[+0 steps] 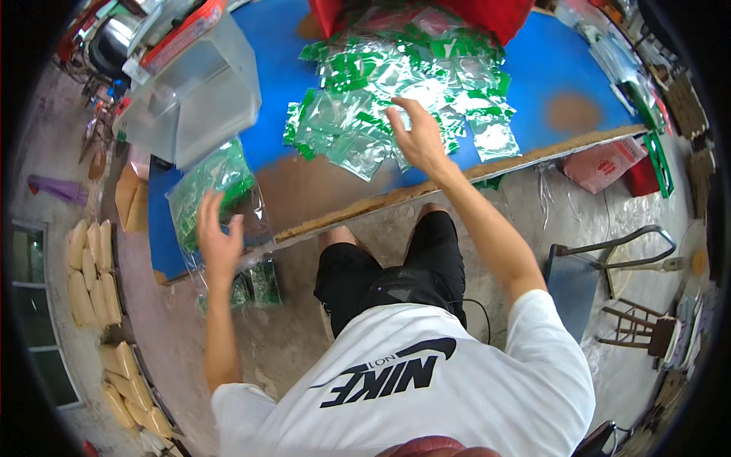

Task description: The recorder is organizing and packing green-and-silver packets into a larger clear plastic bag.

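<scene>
A heap of small clear packets with green edges point(339, 114) is spread over the blue tabletop point(278, 65). Above the heap's near right part is my right hand point(420, 141), fingers stretched out and apart, with nothing held. My left hand point(219, 238) is at a larger clear plastic bag point(205, 179) with green packets inside, lying at the table's near left corner. Its thumb and fingers are spread; whether they touch the bag I cannot tell.
A translucent plastic bin point(217, 99) stands at the table's left, beyond the bag. Something red point(510, 19) is behind the heap. Another packet bag point(265, 282) lies on the floor below the left corner. To the right are a flat trolley point(571, 282) and a wooden stool point(640, 327).
</scene>
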The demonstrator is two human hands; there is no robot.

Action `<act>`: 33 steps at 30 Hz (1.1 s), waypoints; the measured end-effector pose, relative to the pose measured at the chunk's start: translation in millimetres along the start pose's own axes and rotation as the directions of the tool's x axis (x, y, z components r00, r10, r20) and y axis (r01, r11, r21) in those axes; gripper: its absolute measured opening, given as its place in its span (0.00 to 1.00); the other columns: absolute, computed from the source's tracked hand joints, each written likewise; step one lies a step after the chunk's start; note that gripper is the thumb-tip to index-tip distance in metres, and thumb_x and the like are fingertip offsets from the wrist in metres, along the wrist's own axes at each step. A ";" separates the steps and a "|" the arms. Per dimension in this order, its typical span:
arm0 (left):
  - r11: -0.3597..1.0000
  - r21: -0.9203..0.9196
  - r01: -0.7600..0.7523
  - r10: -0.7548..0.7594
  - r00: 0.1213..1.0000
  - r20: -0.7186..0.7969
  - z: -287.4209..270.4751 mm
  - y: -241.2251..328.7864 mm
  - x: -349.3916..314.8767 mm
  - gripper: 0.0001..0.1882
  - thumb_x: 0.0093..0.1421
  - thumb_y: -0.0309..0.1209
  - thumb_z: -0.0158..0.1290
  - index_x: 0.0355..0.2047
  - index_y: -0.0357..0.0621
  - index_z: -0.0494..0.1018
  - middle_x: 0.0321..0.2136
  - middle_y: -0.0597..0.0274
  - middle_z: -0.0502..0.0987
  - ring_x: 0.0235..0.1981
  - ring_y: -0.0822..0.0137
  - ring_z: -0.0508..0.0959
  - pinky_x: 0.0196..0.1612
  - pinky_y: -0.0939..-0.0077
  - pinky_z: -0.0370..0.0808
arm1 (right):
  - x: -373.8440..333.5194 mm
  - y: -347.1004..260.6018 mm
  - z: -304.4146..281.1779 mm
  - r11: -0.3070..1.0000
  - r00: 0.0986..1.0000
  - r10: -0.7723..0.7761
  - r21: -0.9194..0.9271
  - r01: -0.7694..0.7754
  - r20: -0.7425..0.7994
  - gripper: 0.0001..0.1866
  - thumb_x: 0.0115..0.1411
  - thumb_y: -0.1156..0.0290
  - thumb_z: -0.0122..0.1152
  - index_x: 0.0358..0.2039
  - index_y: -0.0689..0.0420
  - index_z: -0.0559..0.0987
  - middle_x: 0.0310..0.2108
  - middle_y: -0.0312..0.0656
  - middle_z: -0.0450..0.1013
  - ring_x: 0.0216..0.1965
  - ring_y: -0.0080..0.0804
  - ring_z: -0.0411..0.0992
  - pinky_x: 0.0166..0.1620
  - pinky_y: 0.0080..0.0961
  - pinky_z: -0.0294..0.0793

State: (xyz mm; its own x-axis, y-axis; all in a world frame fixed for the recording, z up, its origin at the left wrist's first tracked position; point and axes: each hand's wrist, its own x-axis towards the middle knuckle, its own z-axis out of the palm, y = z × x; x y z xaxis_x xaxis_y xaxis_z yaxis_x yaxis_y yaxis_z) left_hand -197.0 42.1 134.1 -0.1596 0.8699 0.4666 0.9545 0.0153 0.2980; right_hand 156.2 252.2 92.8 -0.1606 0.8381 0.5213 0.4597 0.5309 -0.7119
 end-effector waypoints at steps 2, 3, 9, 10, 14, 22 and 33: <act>0.836 -0.495 0.235 -0.218 0.971 0.094 33.9 53.1 -39.2 0.11 0.58 0.27 0.60 0.42 0.40 0.77 0.40 0.60 0.79 0.43 0.66 0.78 0.48 0.71 0.74 | -15.3 1.6 -18.5 0.987 0.973 -0.048 -0.136 0.081 0.226 0.29 0.64 0.50 0.58 0.55 0.61 0.74 0.53 0.57 0.72 0.55 0.55 0.70 0.58 0.45 0.67; 0.736 -0.605 0.304 -0.201 0.951 0.233 46.0 87.1 -52.0 0.08 0.62 0.30 0.59 0.38 0.38 0.78 0.33 0.63 0.81 0.36 0.70 0.80 0.40 0.75 0.76 | -22.3 0.3 -12.8 0.988 0.969 -0.054 -0.130 0.087 0.240 0.29 0.64 0.50 0.58 0.55 0.61 0.74 0.53 0.57 0.72 0.55 0.55 0.70 0.58 0.45 0.67; -0.290 -0.523 0.801 -0.224 0.475 0.851 96.6 113.5 -84.2 0.24 0.69 0.45 0.50 0.45 0.30 0.74 0.37 0.54 0.81 0.38 0.65 0.83 0.40 0.75 0.80 | -83.2 -12.2 4.7 0.835 0.640 -0.408 -0.018 0.550 0.651 0.38 0.62 0.39 0.54 0.59 0.60 0.70 0.64 0.56 0.62 0.67 0.54 0.57 0.69 0.56 0.49; -0.305 -0.524 0.795 -0.228 0.473 0.851 100.6 115.1 -86.1 0.24 0.69 0.45 0.50 0.45 0.30 0.74 0.37 0.54 0.81 0.38 0.65 0.83 0.40 0.75 0.80 | -87.1 -18.9 5.1 0.831 0.627 -0.410 -0.012 0.556 0.662 0.38 0.62 0.39 0.54 0.59 0.60 0.70 0.64 0.56 0.62 0.67 0.54 0.57 0.69 0.56 0.49; -0.239 -0.662 0.710 -0.286 0.600 0.747 114.7 129.4 -87.9 0.10 0.65 0.29 0.56 0.45 0.38 0.75 0.39 0.61 0.81 0.38 0.68 0.82 0.42 0.74 0.81 | -77.3 -47.0 1.0 0.916 0.647 -0.400 0.267 0.299 0.649 0.35 0.62 0.42 0.55 0.54 0.64 0.73 0.63 0.57 0.63 0.65 0.54 0.59 0.65 0.56 0.56; -0.331 -0.655 0.680 -0.322 0.571 0.755 116.4 122.8 -95.2 0.14 0.62 0.27 0.59 0.47 0.39 0.73 0.43 0.63 0.78 0.44 0.69 0.79 0.45 0.71 0.80 | -75.0 -20.0 19.4 0.773 0.850 -0.169 -0.468 0.429 0.499 0.35 0.64 0.43 0.51 0.59 0.60 0.72 0.57 0.58 0.66 0.66 0.59 0.55 0.67 0.66 0.45; -0.553 -0.654 0.516 -0.391 0.533 0.751 129.0 144.3 -100.1 0.21 0.65 0.38 0.58 0.55 0.45 0.69 0.50 0.62 0.75 0.51 0.63 0.75 0.52 0.61 0.74 | -84.1 -29.1 -4.4 0.764 0.970 -0.044 -0.618 0.186 0.238 0.30 0.66 0.51 0.54 0.59 0.61 0.70 0.58 0.63 0.64 0.62 0.61 0.60 0.63 0.59 0.54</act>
State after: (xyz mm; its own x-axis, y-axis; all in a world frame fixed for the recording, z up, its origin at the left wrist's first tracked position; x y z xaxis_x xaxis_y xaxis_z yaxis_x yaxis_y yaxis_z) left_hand -10.7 20.9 23.0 -0.2686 0.8276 -0.4928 -0.7754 0.1177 0.6204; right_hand 160.1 165.7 71.8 -0.3836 0.8197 0.4253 0.8612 0.4839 -0.1559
